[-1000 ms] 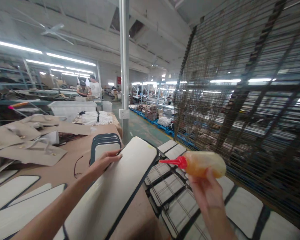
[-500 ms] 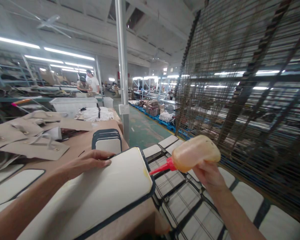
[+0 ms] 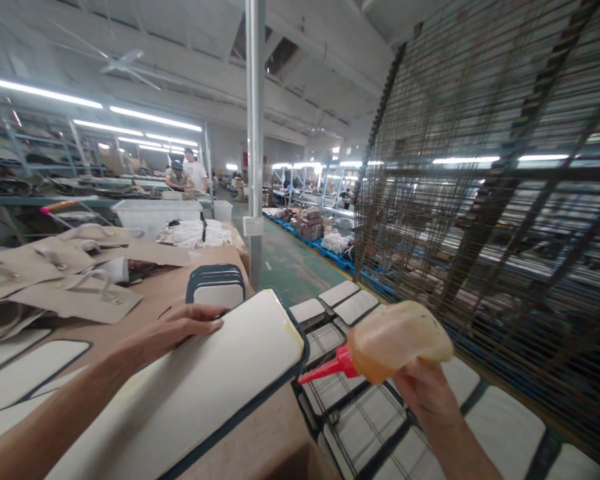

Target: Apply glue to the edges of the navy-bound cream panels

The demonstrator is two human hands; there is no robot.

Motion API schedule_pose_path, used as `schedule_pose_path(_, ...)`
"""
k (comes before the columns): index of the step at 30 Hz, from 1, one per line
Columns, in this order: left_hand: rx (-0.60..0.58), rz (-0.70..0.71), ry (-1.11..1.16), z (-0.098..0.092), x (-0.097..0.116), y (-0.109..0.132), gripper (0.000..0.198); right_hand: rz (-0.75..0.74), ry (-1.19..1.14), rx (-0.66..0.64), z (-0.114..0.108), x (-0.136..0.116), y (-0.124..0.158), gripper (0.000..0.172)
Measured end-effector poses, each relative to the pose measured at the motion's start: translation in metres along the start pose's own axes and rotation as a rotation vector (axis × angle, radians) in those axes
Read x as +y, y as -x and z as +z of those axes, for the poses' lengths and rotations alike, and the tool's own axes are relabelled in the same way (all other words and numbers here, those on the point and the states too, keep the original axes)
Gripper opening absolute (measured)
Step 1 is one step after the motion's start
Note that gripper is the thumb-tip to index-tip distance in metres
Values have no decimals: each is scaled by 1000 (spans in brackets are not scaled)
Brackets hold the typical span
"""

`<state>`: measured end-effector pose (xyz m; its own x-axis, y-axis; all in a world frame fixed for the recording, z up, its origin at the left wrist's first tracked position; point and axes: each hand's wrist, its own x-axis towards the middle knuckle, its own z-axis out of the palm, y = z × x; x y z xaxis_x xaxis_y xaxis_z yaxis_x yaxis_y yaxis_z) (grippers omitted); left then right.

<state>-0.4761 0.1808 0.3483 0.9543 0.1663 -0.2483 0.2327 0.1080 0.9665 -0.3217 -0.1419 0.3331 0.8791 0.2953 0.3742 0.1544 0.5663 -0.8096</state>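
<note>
My left hand [image 3: 193,323] grips the upper edge of a long white panel [image 3: 230,360] with rounded corners and a dark blue border. A yellowish streak of glue shows along the panel's far right end. In my right hand [image 3: 425,387] is a squeeze glue bottle [image 3: 403,340], half filled with amber liquid and tipped on its side. Its red nozzle [image 3: 330,367] points left, close to the panel's right corner but apart from it. The panel's near end runs under my left forearm and out of view.
A stack of similar panels [image 3: 217,287] sits on the brown-covered table [image 3: 160,293]. Beige bag pieces [image 3: 70,287] lie at left. More panels [image 3: 460,380] rest on a wire rack at right, below tall raised wire racks [image 3: 430,200]. A metal post [image 3: 255,147] stands ahead.
The bottle's nozzle has dropped from the panel's right edge to below its corner and come away from it. The left hand keeps its hold on the panel. The view has shifted slightly.
</note>
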Motion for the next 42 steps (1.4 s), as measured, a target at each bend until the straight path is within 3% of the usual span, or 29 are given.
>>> schedule_pose_path(5,59,39,-62,9,1,-3,45,-29,-42,90,9,2,-16,81)
schedule_pose_path(14,-52,9,-153,11,22,5,41,34,-50,-54,10,15,-30,76)
schedule_pose_path(25,-89,-8,-15,-1,10,-1,48,73,-112,12,5,16,-23,68)
schedule_pose_path(34,41,78,122,-3,-6,-15,63,-37,-228,136,11,34,-10,54)
schedule_pose_path(39,131,147,227,4,-17,-35,69,-111,-259,249,27,64,12,43)
schedule_pose_path(42,221,209,289,11,-17,-44,71,-42,-219,166,31,82,29,47)
